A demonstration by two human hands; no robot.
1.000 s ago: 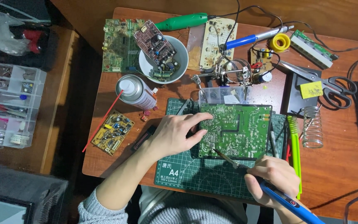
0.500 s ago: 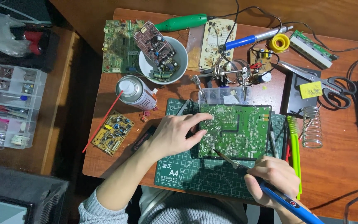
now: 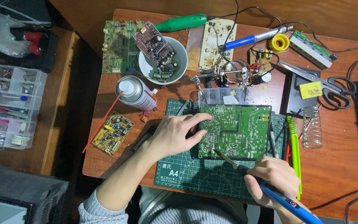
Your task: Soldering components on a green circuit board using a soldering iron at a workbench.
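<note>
My left hand (image 3: pixel 172 135) presses flat on the green rectangular circuit board (image 3: pixel 235 130) mid-counter; my right hand (image 3: pixel 270 176), grip pinching the blue-handled soldering iron (image 3: pixel 284 201), angles its tip up-left onto the board's near edge.

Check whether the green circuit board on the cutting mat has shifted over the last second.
No. The green circuit board keeps the same place on the cutting mat, its top edge by the clear plastic box, with the left hand pressing its left edge.
</note>
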